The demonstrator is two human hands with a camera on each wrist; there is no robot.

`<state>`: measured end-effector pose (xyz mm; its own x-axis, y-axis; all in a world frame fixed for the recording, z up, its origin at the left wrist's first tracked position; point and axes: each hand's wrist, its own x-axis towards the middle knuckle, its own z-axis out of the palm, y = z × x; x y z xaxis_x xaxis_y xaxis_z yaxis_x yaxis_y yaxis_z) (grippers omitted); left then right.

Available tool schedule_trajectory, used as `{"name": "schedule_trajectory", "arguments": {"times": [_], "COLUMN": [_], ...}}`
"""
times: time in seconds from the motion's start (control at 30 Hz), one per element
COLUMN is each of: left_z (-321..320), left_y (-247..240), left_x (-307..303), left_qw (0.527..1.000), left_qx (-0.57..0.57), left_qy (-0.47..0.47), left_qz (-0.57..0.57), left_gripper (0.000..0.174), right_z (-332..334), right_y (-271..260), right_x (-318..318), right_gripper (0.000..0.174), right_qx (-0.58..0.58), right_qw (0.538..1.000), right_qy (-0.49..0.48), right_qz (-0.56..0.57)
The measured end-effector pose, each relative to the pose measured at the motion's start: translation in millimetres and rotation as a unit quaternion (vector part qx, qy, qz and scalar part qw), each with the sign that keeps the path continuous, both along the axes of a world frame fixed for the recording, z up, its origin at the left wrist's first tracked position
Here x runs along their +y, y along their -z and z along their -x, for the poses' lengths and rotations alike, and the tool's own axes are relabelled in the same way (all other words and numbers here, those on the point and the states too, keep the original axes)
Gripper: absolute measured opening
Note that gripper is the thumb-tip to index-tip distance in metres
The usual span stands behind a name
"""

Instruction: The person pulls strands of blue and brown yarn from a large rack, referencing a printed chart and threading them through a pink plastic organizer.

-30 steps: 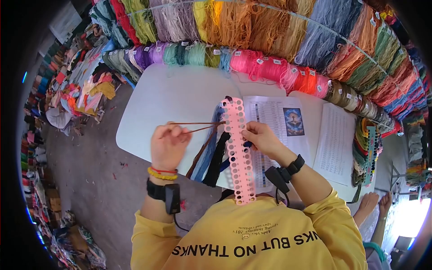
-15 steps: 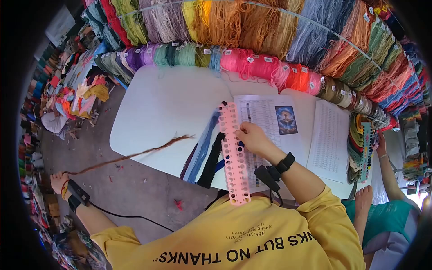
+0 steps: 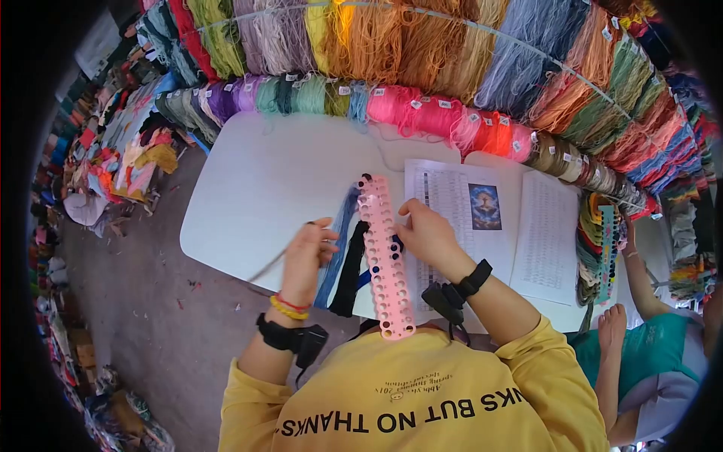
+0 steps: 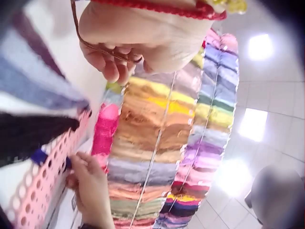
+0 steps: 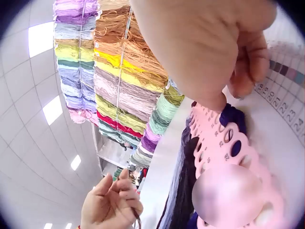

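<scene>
A pink thread card (image 3: 384,264) with punched holes along both long edges stands tilted before the yellow shirt. My right hand (image 3: 431,233) grips its right edge, beside a dark blue thread bundle (image 5: 233,119). Blue thread (image 3: 339,233) and black thread (image 3: 352,271) hang from the card's left side, with purple strands (image 4: 40,43) beyond the blue. Left of the card, my left hand (image 3: 303,260) holds a brown thread (image 4: 102,47) in its curled fingers. In the head view that thread trails down and left.
Under the card lies a white table (image 3: 248,181) with printed charts (image 3: 542,233) on its right side. Hanks of coloured thread (image 3: 422,45) line the back. Another threaded card (image 3: 605,248) stands at the right, near another person's arm (image 3: 648,279).
My left hand drew the brown thread off the card, swung it far out to the left, then came back near the card with it. My right hand keeps hold of the card.
</scene>
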<state>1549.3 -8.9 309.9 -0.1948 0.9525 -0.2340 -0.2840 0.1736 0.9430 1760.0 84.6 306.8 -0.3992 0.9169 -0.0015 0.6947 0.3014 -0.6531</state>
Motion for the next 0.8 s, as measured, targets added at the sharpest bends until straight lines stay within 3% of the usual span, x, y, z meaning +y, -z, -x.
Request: {"name": "schedule_trajectory", "arguments": {"times": [0.1, 0.23, 0.4, 0.5, 0.6, 0.7, 0.8], "left_z": [-26, -36, -42, -32, -9, 2, 2], "left_y": [-7, -17, -21, -18, -5, -4, -6], "left_x": [8, 8, 5, 7, 14, 16, 16], "left_qw": [0.997, 0.978, 0.973, 0.981, 0.990, 0.987, 0.988], "left_qx": [0.026, -0.085, -0.158, -0.132, -0.116, -0.155, -0.151], "left_qy": [0.074, 0.182, 0.153, 0.127, 0.071, 0.033, 0.023], "left_qz": [-0.014, -0.061, -0.069, -0.060, -0.026, 0.005, 0.012], "left_gripper": [0.045, 0.059, 0.059, 0.052, 0.045, 0.045, 0.044], "right_z": [9, 29, 35, 30, 17, -9, -41], "right_y": [-17, -28, -32, -25, -31, -67, -77], "right_x": [-10, -22, -27, -26, -20, -7, 11], "right_gripper": [0.026, 0.026, 0.016, 0.010, 0.010, 0.013, 0.008], "right_qx": [0.080, 0.192, 0.243, 0.358, 0.478, 0.602, 0.649], "right_qw": [0.995, 0.970, 0.949, 0.921, 0.845, 0.677, 0.639], "right_qy": [-0.055, -0.140, -0.117, -0.130, -0.147, -0.113, -0.110], "right_qz": [-0.016, 0.048, 0.162, 0.078, 0.192, 0.408, 0.399]}}
